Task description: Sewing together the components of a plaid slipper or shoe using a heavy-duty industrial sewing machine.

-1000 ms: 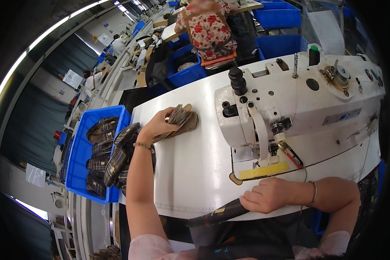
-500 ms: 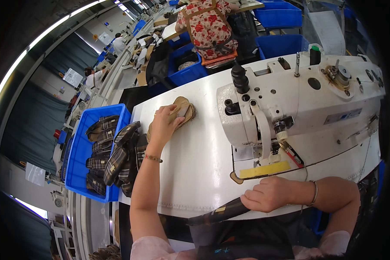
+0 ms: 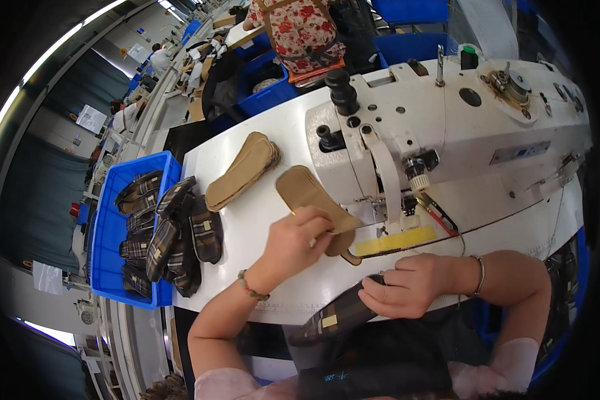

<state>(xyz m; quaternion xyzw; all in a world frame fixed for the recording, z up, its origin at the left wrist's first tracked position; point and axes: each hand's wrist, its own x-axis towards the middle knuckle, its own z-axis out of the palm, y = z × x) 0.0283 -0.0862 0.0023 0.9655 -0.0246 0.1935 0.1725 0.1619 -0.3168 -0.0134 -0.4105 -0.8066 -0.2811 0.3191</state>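
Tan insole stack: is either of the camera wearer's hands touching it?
No: the left hand holds a separate insole, the right hand a plaid slipper, both away from the stack.

Left arm (image 3: 228, 313) up from lower edge, elbow bent outward, forearm slanting up and rightward. Left hand (image 3: 300, 241) farther forward of pair; thumb and fingers drawn together in pinch. Right arm (image 3: 513, 277) bent sharply, elbow wide of torso; forearm near level, pointing left. Right hand (image 3: 405, 288) closer to body, fingers curled in grip. Hands near each other, not touching.
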